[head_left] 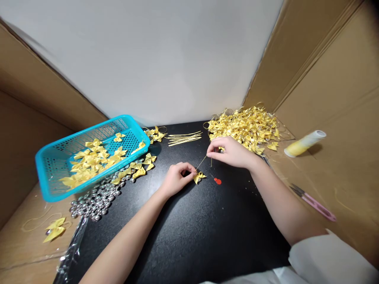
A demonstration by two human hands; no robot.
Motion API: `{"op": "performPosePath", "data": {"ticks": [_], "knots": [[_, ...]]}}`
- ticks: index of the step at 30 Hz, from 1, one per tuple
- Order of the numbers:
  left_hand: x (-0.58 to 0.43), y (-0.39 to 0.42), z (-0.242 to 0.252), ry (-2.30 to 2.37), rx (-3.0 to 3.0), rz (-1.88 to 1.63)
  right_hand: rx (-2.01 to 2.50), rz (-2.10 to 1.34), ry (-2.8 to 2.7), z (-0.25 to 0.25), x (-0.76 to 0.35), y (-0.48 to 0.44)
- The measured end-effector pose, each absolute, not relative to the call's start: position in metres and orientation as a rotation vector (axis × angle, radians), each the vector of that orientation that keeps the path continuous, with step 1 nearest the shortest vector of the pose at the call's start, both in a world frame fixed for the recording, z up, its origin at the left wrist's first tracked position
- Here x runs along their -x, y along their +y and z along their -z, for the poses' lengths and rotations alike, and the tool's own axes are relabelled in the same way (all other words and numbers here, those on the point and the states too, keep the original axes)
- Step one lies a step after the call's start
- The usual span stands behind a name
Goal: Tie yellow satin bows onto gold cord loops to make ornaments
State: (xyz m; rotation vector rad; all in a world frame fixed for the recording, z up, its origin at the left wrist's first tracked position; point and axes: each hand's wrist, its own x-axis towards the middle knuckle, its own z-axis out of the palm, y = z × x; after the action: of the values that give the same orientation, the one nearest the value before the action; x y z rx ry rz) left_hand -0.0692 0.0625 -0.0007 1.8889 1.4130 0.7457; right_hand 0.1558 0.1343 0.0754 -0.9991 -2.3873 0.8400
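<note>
A small yellow ribbon bow [199,178] is at the fingertips of my left hand [179,177], whose thumb and fingers are pinched at its upper edge. From there a thin gold cord [202,162] runs up, taut, to my right hand [226,151]. The right thumb and forefinger are closed on that cord, and a short end hangs below them. Just right of the bow, a red needle threader [218,181] or similar flat red piece lies on the black table [189,236]. Whatever sits inside the left pinch is partly hidden by the fingers.
A turquoise basket [44,173] holds yellow bows at left, with silver bells [97,201] beside it. Cut gold cords [185,138] lie at the back. A heap of finished-looking bows [244,126], a thread spool [304,143] and pink-handled snips [318,206] are at right.
</note>
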Motion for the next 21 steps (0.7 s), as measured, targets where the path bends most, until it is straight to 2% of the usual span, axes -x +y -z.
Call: {"op": "performPosePath", "data": {"ticks": [10,16,21], "knots": [[0.069,0.062,0.001,1.42,-1.941,-0.723,1.197,-0.737,-2.424,-0.075,-0.166,0.142],[0.068,0.062,0.0,1.427,-1.949,-0.729,1.461,-0.814,-2.604,-0.075,-0.167,0.137],[0.069,0.062,0.002,1.415,-1.955,-0.738,1.237,-0.685,-2.639,-0.065,-0.136,0.121]]}}
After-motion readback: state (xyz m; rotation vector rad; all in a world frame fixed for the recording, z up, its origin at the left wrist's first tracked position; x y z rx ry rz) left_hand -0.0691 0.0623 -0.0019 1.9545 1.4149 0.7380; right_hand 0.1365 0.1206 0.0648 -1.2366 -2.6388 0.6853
